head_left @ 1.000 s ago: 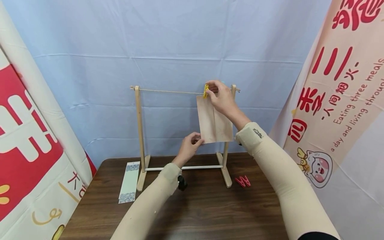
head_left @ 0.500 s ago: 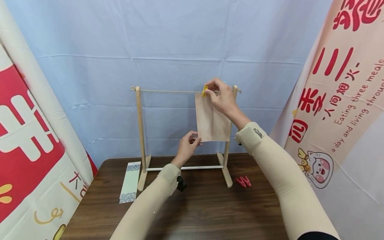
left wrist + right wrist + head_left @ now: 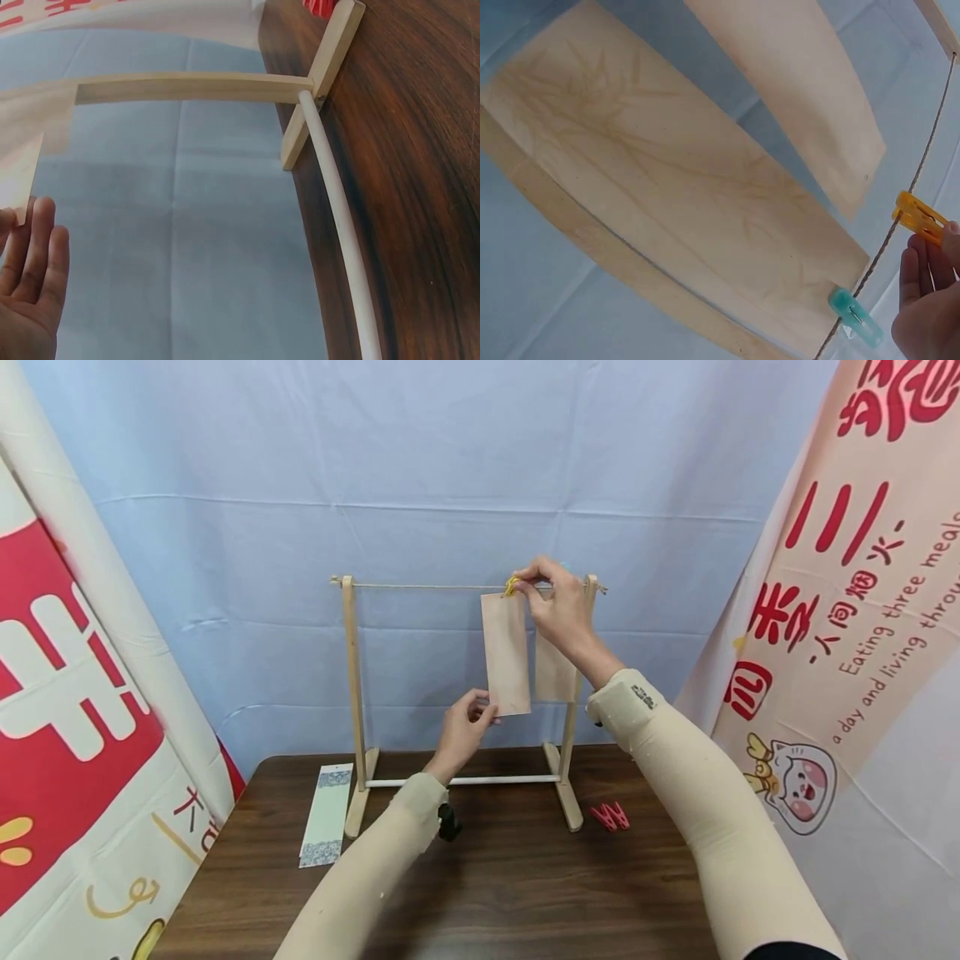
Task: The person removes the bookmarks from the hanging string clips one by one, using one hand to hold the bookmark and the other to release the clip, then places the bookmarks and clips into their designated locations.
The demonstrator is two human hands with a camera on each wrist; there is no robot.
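Observation:
My left hand (image 3: 459, 737) pinches the lower left corner of a plain beige paper strip (image 3: 505, 652) between thumb and fingers. With my right hand (image 3: 561, 608) I pinch a yellow clothespin (image 3: 921, 217), whose nose sits on the twine (image 3: 935, 120). In the right wrist view, the strip's upper end lies a little apart from that clothespin; in the head view they overlap. A second beige strip (image 3: 652, 165), printed with faint bamboo leaves, hangs from the twine by a teal clothespin (image 3: 855, 316). My right hand partly hides this strip in the head view.
A wooden frame (image 3: 350, 677) with a white lower bar (image 3: 480, 779) stands on the dark table (image 3: 525, 893). Pale green strips with blue patterned ends (image 3: 327, 814) lie at left. Red clothespins (image 3: 611, 816) lie right of the frame. Printed cloths hang at both sides.
The held strip has shifted left, with both hands moving slightly left. A gap now shows between it and the second strip. The yellow clothespin has tilted from upright.

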